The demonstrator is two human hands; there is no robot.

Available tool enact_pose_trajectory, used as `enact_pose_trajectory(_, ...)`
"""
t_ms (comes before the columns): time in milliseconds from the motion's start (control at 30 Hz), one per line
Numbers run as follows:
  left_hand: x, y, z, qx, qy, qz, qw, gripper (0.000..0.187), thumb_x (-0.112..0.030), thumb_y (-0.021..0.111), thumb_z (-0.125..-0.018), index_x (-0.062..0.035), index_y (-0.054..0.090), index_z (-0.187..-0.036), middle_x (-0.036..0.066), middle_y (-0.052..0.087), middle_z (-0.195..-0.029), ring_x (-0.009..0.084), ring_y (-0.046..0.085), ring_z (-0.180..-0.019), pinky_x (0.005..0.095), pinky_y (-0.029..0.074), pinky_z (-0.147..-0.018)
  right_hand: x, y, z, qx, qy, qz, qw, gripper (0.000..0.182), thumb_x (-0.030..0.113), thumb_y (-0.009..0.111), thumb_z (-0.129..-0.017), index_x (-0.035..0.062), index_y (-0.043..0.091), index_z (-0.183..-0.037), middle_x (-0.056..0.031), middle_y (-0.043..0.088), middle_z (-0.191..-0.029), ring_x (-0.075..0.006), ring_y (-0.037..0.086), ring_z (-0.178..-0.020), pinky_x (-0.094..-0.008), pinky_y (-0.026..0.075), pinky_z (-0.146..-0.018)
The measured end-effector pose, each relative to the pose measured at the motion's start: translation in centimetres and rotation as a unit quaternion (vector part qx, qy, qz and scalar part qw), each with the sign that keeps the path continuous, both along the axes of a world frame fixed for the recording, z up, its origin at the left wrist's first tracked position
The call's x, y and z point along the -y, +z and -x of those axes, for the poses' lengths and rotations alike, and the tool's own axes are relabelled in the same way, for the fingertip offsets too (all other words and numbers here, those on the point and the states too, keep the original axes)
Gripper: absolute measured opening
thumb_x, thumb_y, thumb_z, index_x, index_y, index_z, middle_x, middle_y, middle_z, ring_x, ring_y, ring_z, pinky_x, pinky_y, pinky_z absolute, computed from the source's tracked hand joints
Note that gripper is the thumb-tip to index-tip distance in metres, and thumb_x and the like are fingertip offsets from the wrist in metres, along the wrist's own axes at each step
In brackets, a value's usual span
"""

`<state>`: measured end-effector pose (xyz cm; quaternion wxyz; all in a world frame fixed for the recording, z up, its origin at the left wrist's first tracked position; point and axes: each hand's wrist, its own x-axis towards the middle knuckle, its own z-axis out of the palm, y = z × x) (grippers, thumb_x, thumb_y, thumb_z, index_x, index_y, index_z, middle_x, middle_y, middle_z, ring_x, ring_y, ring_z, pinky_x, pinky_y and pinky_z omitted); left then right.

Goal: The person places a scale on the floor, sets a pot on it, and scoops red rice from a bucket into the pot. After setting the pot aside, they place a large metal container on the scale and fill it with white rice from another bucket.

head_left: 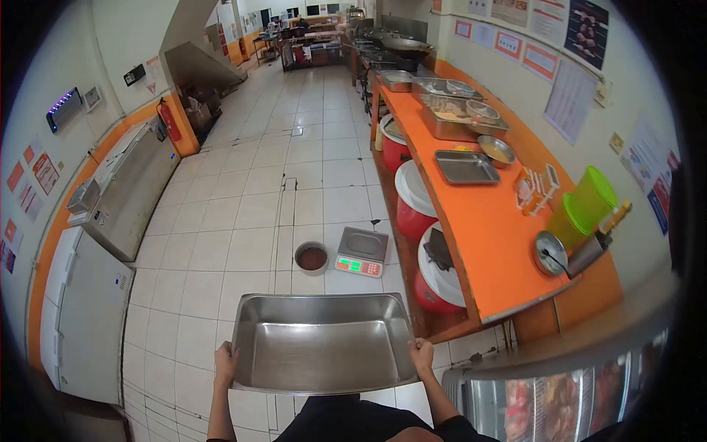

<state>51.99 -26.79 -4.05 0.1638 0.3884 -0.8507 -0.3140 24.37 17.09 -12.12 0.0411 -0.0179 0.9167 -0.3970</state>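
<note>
A deep rectangular steel food pan (324, 355) is held up in front of my body, its open top facing me and nothing inside. My left hand (227, 363) is closed around the pan's left rim. On the opposite short side, my right hand (422, 357) grips the right rim. Beyond the pan, on the tiled floor, stand a digital weighing scale (362, 250) with lit green digits and, to its left, a round metal pot (311, 258) with something reddish-brown in it.
Along the right runs an orange counter (471, 228) bearing a shallow steel tray (467, 167), bowls and green containers (593, 199). Red lidded bins (417, 195) sit beneath. Chest freezers (88, 309) line the left wall. A glass-fronted display case (552, 405) is at lower right.
</note>
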Motion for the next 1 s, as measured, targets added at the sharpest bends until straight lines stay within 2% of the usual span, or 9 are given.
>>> enact_pose_trajectory(100,4.9,-2.2,7.8,0.043,-0.011,0.009,0.999,0.019,-0.011,0.063,-0.071,0.0030,0.051,-0.076,0.017,0.051,-0.060,0.0301,0.051,-0.054,0.0372,0.040,-0.052,3.9,-3.0,6.6,0.061,-0.009,0.010,0.998,0.027,0.023,0.061,-0.074,-0.0026,0.062,-0.083,-0.0220,0.060,-0.072,-0.0333,0.061,-0.071,-0.0388,0.046,-0.061)
enact_pose_trajectory(233,12.8,-9.1,23.5,0.048,-0.054,0.009,0.997,0.020,-0.014,0.061,-0.071,0.0035,0.055,-0.079,0.021,0.057,-0.068,0.0362,0.057,-0.064,0.0410,0.044,-0.057,9.0,-10.0,16.4,0.079,-0.062,0.048,0.994,0.026,0.023,0.059,-0.075,-0.0026,0.061,-0.081,-0.0213,0.060,-0.070,-0.0333,0.061,-0.069,-0.0406,0.045,-0.061)
enact_pose_trajectory(333,17.7,-16.1,37.0,0.119,-0.060,-0.044,0.990,0.023,-0.018,0.058,-0.074,0.0034,0.055,-0.082,0.022,0.058,-0.071,0.0375,0.057,-0.068,0.0409,0.045,-0.060,12.5,-16.5,23.8,0.066,-0.144,-0.068,0.985,0.022,0.018,0.059,-0.078,-0.0034,0.062,-0.085,-0.0186,0.063,-0.073,-0.0247,0.063,-0.069,-0.0348,0.047,-0.063)
enact_pose_trajectory(400,20.9,-23.9,44.3,0.054,-0.090,-0.013,0.994,0.026,-0.021,0.056,-0.076,0.0033,0.055,-0.084,0.023,0.059,-0.073,0.0384,0.057,-0.070,0.0414,0.045,-0.061,15.7,-17.8,29.0,0.079,-0.160,-0.087,0.980,0.028,0.022,0.058,-0.079,-0.0036,0.060,-0.089,-0.0217,0.062,-0.077,-0.0298,0.063,-0.072,-0.0371,0.046,-0.065)
enact_pose_trajectory(533,24.0,-32.1,57.1,0.107,-0.092,-0.031,0.989,0.027,-0.024,0.056,-0.077,0.0019,0.057,-0.085,0.024,0.058,-0.075,0.0386,0.058,-0.071,0.0421,0.045,-0.061,16.6,-29.2,38.5,0.047,-0.185,-0.102,0.976,0.031,0.030,0.055,-0.080,0.0001,0.060,-0.086,-0.0229,0.058,-0.069,-0.0369,0.060,-0.070,-0.0435,0.044,-0.059)
enact_pose_trajectory(600,25.4,-37.7,61.6,0.023,-0.100,-0.060,0.993,0.027,-0.025,0.056,-0.079,0.0017,0.055,-0.081,0.023,0.058,-0.071,0.0382,0.057,-0.066,0.0420,0.044,-0.058,18.4,-31.4,42.7,0.047,-0.190,-0.055,0.979,0.037,0.026,0.058,-0.081,-0.0055,0.058,-0.100,-0.0206,0.063,-0.082,-0.0274,0.063,-0.076,-0.0355,0.046,-0.065)
enact_pose_trajectory(800,26.8,-46.2,73.0,-0.006,-0.157,-0.008,0.988,0.026,-0.022,0.056,-0.081,0.0025,0.049,-0.076,0.021,0.052,-0.062,0.0340,0.052,-0.055,0.0398,0.039,-0.051,21.1,-41.8,51.2,0.024,-0.182,0.030,0.983,0.040,0.022,0.060,-0.081,-0.0096,0.055,-0.105,-0.0227,0.061,-0.092,-0.0244,0.060,-0.085,-0.0320,0.046,-0.075)
enact_pose_trajectory(933,28.2,-52.1,76.5,-0.032,-0.191,-0.005,0.981,0.025,-0.018,0.058,-0.080,0.0024,0.046,-0.073,0.019,0.047,-0.057,0.0310,0.044,-0.049,0.0374,0.036,-0.049,19.8,-51.8,53.0,-0.028,-0.206,0.018,0.978,0.037,0.024,0.055,-0.083,-0.0093,0.057,-0.100,-0.0228,0.061,-0.090,-0.0285,0.059,-0.085,-0.0338,0.043,-0.078)
enact_pose_trajectory(1000,29.1,-54.3,76.8,-0.044,-0.208,0.015,0.977,0.025,-0.016,0.060,-0.078,0.0015,0.044,-0.071,0.014,0.041,-0.054,0.0219,0.038,-0.048,0.0343,0.034,-0.047,19.3,-52.9,52.9,-0.030,-0.186,0.064,0.980,0.039,0.022,0.057,-0.083,-0.0124,0.055,-0.102,-0.0217,0.061,-0.094,-0.0257,0.058,-0.087,-0.0324,0.042,-0.083)
